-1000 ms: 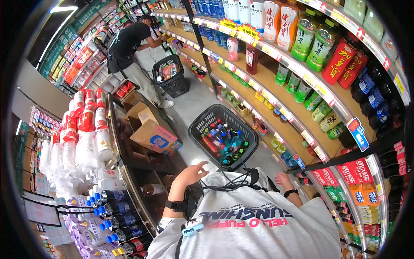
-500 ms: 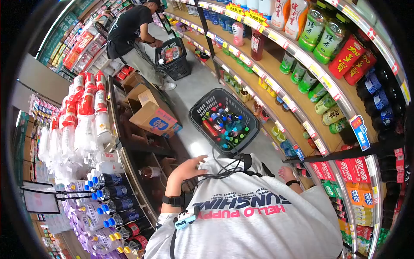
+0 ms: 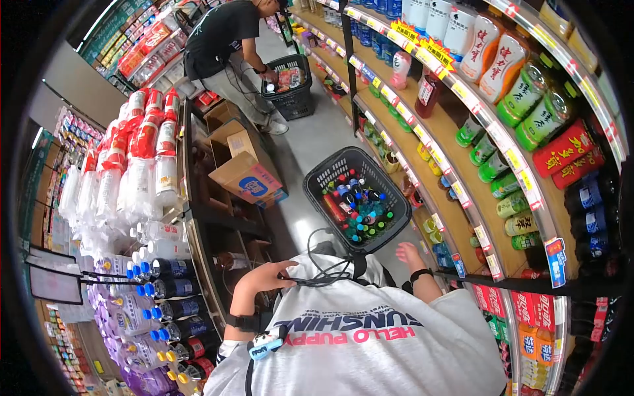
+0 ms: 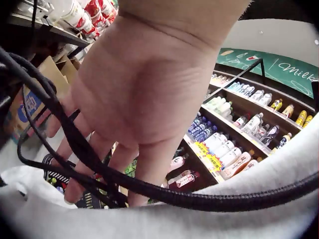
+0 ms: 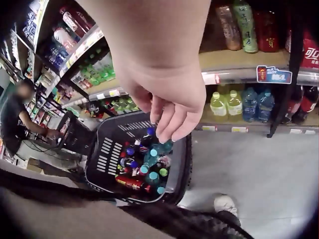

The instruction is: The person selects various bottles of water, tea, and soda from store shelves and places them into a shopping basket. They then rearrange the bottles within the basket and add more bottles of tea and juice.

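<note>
My left hand [image 3: 264,276] is raised in front of my grey shirt [image 3: 356,310], by the loose black cables [image 3: 323,277]. In the left wrist view its palm [image 4: 144,94] faces the camera, fingers relaxed and spread, with a cable crossing in front of the fingers. My right hand [image 3: 408,254] hangs beside the near end of a black shopping basket [image 3: 395,223], holding nothing, fingers loosely bent. The right wrist view has the hand overlapping the rim of the basket. Several drink bottles [image 3: 356,210] with blue, teal and green caps fill its bottom, beside a red can-like item [image 5: 132,182].
Curved drink shelves [image 3: 449,155] line the right side. On the left stand a rack with wrapped cup stacks [image 3: 135,165], bottles [image 3: 175,287] and an open cardboard box [image 3: 247,175]. Ahead, another person [image 3: 221,46] bends over a second basket [image 3: 290,99].
My right hand has swung forward and away from my body, nearer the basket. My left hand stays by the cables. The other person's hand has gone from the shelf into their basket.
</note>
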A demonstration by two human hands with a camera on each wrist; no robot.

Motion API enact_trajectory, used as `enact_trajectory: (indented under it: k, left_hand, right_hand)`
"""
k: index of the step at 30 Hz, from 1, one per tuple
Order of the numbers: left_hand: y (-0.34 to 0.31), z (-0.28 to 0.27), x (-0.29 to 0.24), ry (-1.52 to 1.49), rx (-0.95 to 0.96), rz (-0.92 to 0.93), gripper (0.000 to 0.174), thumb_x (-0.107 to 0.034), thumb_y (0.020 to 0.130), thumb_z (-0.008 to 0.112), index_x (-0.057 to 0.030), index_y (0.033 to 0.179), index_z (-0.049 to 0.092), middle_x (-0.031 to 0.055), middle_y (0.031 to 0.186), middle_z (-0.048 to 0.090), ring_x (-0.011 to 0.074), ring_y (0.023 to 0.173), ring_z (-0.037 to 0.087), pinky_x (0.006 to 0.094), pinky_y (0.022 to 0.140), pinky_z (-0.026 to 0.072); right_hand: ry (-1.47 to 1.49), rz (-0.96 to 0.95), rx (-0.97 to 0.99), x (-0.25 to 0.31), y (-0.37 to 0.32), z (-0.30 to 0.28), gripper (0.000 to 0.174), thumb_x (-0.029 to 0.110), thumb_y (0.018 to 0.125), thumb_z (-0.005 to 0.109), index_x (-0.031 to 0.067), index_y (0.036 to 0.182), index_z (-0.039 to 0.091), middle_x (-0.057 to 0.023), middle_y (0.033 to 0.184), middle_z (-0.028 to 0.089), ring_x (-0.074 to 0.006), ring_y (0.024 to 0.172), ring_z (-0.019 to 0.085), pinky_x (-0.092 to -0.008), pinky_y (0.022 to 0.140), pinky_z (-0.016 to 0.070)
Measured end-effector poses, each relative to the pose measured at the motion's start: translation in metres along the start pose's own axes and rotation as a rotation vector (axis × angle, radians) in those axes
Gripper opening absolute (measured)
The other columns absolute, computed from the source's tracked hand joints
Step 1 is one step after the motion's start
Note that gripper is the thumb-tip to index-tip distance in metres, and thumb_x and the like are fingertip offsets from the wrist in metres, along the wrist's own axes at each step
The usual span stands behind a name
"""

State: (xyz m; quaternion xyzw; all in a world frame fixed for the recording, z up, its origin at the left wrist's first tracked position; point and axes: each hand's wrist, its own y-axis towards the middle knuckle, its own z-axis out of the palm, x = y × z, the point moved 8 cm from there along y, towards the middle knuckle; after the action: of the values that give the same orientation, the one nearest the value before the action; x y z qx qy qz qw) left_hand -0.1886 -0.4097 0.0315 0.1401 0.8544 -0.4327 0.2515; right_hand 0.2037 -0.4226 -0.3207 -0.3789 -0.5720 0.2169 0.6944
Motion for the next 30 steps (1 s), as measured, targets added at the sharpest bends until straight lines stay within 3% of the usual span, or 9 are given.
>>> enact_trajectory:
  k: [4, 5, 8, 12, 15, 17, 23, 26, 30]
  left_hand:
    - [0.035, -0.033, 0.007, 0.031, 0.107, 0.096, 0.057, -0.028, 0.071, 0.064, -0.0102, 0.121, 0.041, 0.0126, 0.087, 0.060, 0.0251, 0.080, 0.058, 0.0313, 0.071, 0.0432]
    - [0.045, -0.047, 0.001, 0.094, 0.097, 0.254, 0.055, -0.027, 0.072, 0.063, -0.0084, 0.119, 0.042, 0.0118, 0.086, 0.061, 0.0251, 0.079, 0.059, 0.0311, 0.070, 0.0433]
    - [0.078, -0.090, 0.002, 0.077, 0.166, 0.352, 0.052, -0.026, 0.072, 0.063, -0.0063, 0.117, 0.045, 0.0120, 0.087, 0.060, 0.0252, 0.081, 0.058, 0.0311, 0.070, 0.0432]
    - [0.123, -0.156, 0.025, 0.201, 0.159, 0.438, 0.046, -0.023, 0.070, 0.065, -0.0027, 0.109, 0.050, 0.0151, 0.095, 0.058, 0.0248, 0.089, 0.056, 0.0305, 0.075, 0.0432]
    - [0.134, -0.199, 0.017, -0.043, 0.281, 0.541, 0.035, -0.012, 0.075, 0.060, 0.0016, 0.106, 0.050, 0.0108, 0.097, 0.057, 0.0178, 0.093, 0.053, 0.0299, 0.079, 0.0415]
    - [0.142, -0.226, 0.015, -0.070, 0.328, 0.556, 0.033, -0.011, 0.075, 0.059, 0.0010, 0.105, 0.051, 0.0097, 0.097, 0.057, 0.0166, 0.093, 0.052, 0.0289, 0.079, 0.0410]
    - [0.176, -0.258, 0.040, -0.068, 0.275, 0.520, 0.029, -0.011, 0.078, 0.056, -0.0004, 0.104, 0.050, 0.0077, 0.094, 0.056, 0.0154, 0.087, 0.053, 0.0280, 0.076, 0.0411]
    - [0.183, -0.254, 0.047, -0.113, 0.214, 0.483, 0.031, -0.012, 0.079, 0.055, -0.0011, 0.107, 0.048, 0.0086, 0.093, 0.056, 0.0159, 0.086, 0.053, 0.0279, 0.075, 0.0417]
    - [0.174, -0.255, 0.048, 0.038, 0.096, 0.457, 0.038, -0.016, 0.078, 0.055, -0.0020, 0.112, 0.045, 0.0125, 0.096, 0.055, 0.0210, 0.088, 0.054, 0.0300, 0.074, 0.0421]
  right_hand:
    - [0.012, 0.024, 0.002, 0.003, 0.010, 0.040, 0.021, 0.025, 0.077, 0.050, 0.0129, 0.094, 0.052, -0.0063, 0.080, 0.058, -0.0190, 0.066, 0.057, -0.0350, 0.060, 0.0436]
    - [0.019, 0.036, -0.008, 0.001, 0.015, 0.048, 0.021, 0.026, 0.077, 0.049, 0.0128, 0.094, 0.052, -0.0062, 0.080, 0.058, -0.0190, 0.066, 0.057, -0.0350, 0.060, 0.0437]
    - [0.077, 0.028, 0.004, -0.015, 0.022, 0.064, 0.022, 0.027, 0.078, 0.049, 0.0127, 0.094, 0.052, -0.0061, 0.079, 0.058, -0.0190, 0.065, 0.057, -0.0352, 0.059, 0.0442]
    - [0.115, 0.122, -0.271, -0.046, 0.016, 0.072, 0.026, 0.028, 0.076, 0.050, 0.0108, 0.096, 0.051, -0.0094, 0.078, 0.058, -0.0210, 0.065, 0.057, -0.0348, 0.060, 0.0442]
    - [0.288, 0.140, -0.383, -0.026, -0.036, 0.114, 0.029, 0.031, 0.075, 0.051, 0.0104, 0.095, 0.051, -0.0092, 0.083, 0.058, -0.0208, 0.073, 0.057, -0.0353, 0.063, 0.0431]
    - [0.230, 0.199, -0.425, -0.017, -0.043, 0.131, 0.030, 0.032, 0.075, 0.051, 0.0104, 0.095, 0.051, -0.0081, 0.086, 0.057, -0.0203, 0.077, 0.057, -0.0336, 0.066, 0.0419]
    - [0.200, 0.065, -0.435, 0.039, -0.061, 0.142, 0.026, 0.028, 0.078, 0.047, 0.0099, 0.096, 0.054, -0.0072, 0.081, 0.058, -0.0198, 0.070, 0.057, -0.0323, 0.060, 0.0431]
    - [0.192, 0.024, -0.516, 0.030, -0.049, 0.114, 0.027, 0.030, 0.077, 0.048, 0.0116, 0.096, 0.051, -0.0067, 0.085, 0.058, -0.0189, 0.074, 0.056, -0.0316, 0.064, 0.0412]
    - [0.218, 0.200, -0.527, -0.015, -0.007, 0.091, 0.027, 0.028, 0.077, 0.046, 0.0112, 0.098, 0.052, -0.0084, 0.086, 0.058, -0.0202, 0.077, 0.056, -0.0333, 0.064, 0.0421]
